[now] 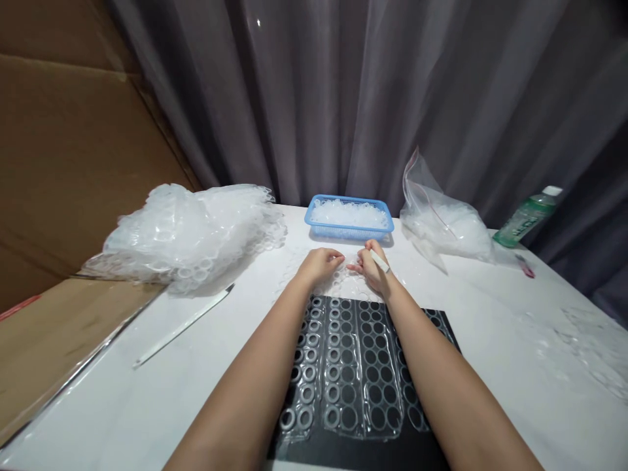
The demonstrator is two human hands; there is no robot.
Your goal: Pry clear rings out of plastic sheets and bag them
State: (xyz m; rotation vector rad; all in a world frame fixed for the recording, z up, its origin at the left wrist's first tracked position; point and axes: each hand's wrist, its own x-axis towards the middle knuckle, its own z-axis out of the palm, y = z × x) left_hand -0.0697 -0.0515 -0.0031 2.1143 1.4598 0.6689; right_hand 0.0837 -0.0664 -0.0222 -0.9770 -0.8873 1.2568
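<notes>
Left hand point(321, 263) and right hand point(371, 268) close together, I'm pinching the ring sheet point(346, 376) under them flat (right clamping a white stick point(381, 261)).

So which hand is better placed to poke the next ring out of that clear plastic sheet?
Probably the right hand: it already holds a white stick at the far edge of the ring sheet. The left hand holds no tool and rests on the sheet beside it, seemingly steadying it.
</notes>
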